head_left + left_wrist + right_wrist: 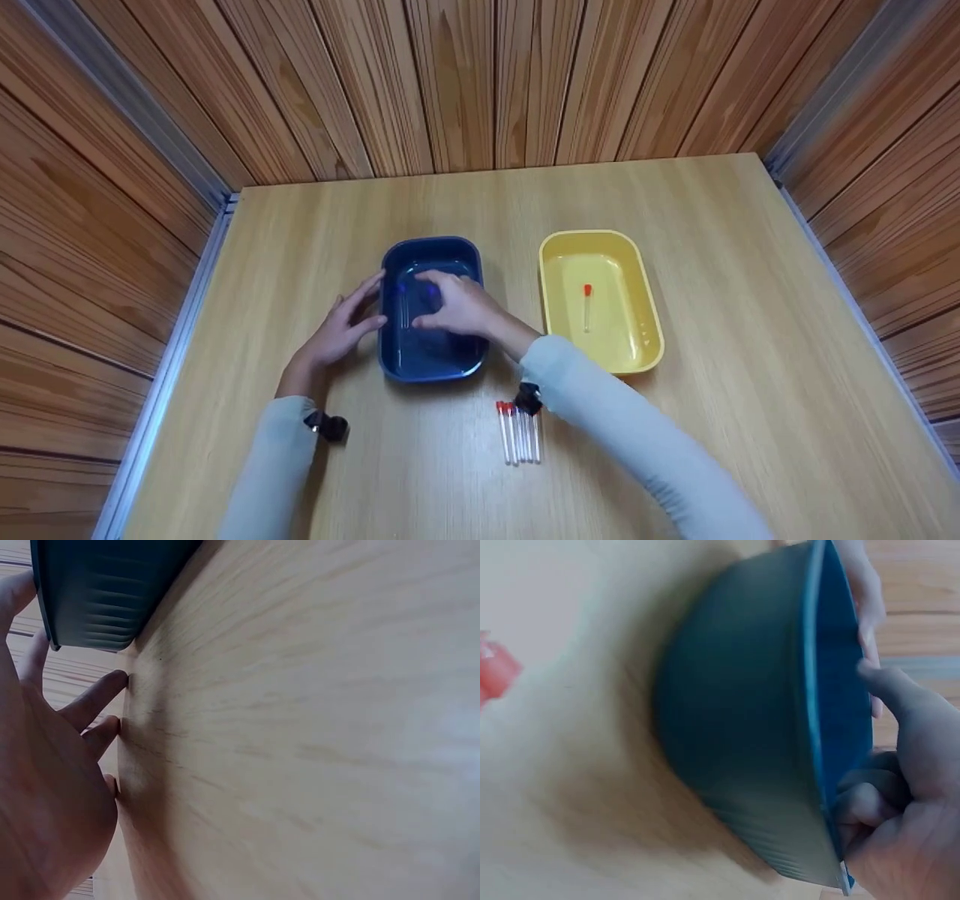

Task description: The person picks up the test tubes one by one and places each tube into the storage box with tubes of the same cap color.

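A dark blue plastic bin (pixel 427 364) stands on the table left of centre. My right hand (pixel 461 306) reaches over its right rim, thumb and index finger held apart. In the right wrist view, the other fingers (pixel 866 806) bend inside the bin. A blurred purple-blue spot (pixel 432 294) shows between thumb and fingers; its kind is unclear, as is whether I touch it. Another faint purple spot (pixel 401 288) lies to its left. My left hand (pixel 336 334) touches the bin's left rim with its fingertips. In the left wrist view, its lower fingers (pixel 97 701) spread beside the bin.
To the right stands a yellow bin (pixel 652 352) with one red-capped clear tube (pixel 587 309) in it. Several red-capped clear tubes (pixel 514 435) lie side by side on the table near the front, partly covered by the right wrist camera. Wooden walls (pixel 465 90) enclose the table.
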A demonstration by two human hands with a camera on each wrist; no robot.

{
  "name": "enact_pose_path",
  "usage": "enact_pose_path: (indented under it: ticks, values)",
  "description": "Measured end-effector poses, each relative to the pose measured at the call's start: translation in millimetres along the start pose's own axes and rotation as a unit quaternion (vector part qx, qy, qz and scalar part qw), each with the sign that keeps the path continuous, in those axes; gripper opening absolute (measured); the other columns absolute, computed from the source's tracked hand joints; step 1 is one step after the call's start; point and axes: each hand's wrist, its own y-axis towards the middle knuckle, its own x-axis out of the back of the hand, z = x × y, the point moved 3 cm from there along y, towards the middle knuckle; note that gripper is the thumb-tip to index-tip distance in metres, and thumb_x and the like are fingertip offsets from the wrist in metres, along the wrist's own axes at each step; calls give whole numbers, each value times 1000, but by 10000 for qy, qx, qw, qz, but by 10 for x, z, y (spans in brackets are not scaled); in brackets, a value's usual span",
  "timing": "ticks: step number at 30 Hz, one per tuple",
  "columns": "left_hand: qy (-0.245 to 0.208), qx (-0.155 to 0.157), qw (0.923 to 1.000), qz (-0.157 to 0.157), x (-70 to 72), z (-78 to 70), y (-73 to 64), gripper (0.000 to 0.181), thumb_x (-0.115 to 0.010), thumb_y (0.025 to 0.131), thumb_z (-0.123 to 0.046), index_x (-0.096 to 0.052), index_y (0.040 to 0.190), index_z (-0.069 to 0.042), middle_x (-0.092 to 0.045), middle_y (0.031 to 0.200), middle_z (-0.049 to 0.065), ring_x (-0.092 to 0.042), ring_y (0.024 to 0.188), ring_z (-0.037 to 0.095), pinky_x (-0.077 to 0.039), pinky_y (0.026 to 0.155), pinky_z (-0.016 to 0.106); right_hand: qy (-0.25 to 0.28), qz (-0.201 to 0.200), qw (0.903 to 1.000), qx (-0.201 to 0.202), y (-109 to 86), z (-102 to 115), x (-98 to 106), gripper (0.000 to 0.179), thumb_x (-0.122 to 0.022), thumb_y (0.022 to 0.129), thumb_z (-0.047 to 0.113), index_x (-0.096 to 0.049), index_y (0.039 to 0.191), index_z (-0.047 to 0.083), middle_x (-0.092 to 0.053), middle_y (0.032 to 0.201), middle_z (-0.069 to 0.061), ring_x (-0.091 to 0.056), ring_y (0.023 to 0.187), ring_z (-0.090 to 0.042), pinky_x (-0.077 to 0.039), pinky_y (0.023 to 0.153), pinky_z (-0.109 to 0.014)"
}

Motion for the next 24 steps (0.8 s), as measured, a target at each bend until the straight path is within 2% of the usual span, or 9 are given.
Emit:
enact_pose_path:
  ticks: [3, 4, 7, 10, 13, 17, 24]
  values:
    - [-20, 33, 10000, -8, 3, -19, -7, 74, -63, 116, -29, -27, 181, -27, -35, 186, 17, -28, 176, 44, 17, 139, 75, 34, -167, 9998, 75, -81, 5, 12, 77, -87, 102, 31, -51, 168, 14, -59, 170, -17, -74, 137, -35, -58, 122, -55]
    - [-32, 46, 10000, 3, 3, -25, -12, 74, -63, 116, -30, -27, 181, -28, -35, 186, 17, -27, 176, 44, 17, 139, 74, 43, -213, 9997, 90, -108, 5, 21, 76, -86, 102, 31, -51, 168, 15, -65, 163, -18, -77, 130, -36, -62, 117, -52]
    - [-55, 76, 10000, 32, 3, -36, -26, 74, -63, 117, -31, -27, 181, -30, -34, 186, 16, -27, 176, 43, 18, 139, 74, 84, -353, 9993, 101, -183, 2, 52, 74, -85, 103, 31, -51, 168, 18, -78, 134, -18, -81, 102, -32, -69, 91, -38]
    - [-30, 38, 10000, 5, 10, -31, -30, 73, -62, 117, -30, -27, 181, -28, -33, 187, 17, -27, 176, 44, 18, 139, 74, 191, -535, 9983, 116, -259, -4, 96, 72, -84, 104, 33, -51, 167, 20, -73, 96, -14, -69, 73, -24, -54, 64, -27]
    - [5, 20, 10000, -1, 15, -18, -22, 73, -62, 117, -29, -27, 181, -26, -33, 187, 17, -27, 176, 45, 17, 139, 75, 245, -772, 9965, 198, -343, -7, 137, 71, -83, 105, 34, -51, 166, 21, -66, 81, -5, -61, 66, -14, -47, 57, -21]
    - [22, 29, 10000, -20, 17, -12, -12, 73, -63, 116, -29, -28, 181, -27, -33, 186, 17, -28, 176, 44, 17, 139, 75, 189, -920, 9950, 333, -451, -6, 181, 70, -84, 104, 36, -53, 164, 20, -58, 73, -1, -54, 60, -13, -42, 55, -19]
    - [-22, -86, 10000, -30, 12, -27, -4, 76, -64, 115, -22, -27, 181, -18, -38, 183, 23, -32, 173, 49, 16, 138, 78, -33, -867, 9943, 623, -627, -2, 252, 67, -84, 104, 37, -55, 162, 22, -61, 70, -8, -49, 55, -12, -35, 53, -20]
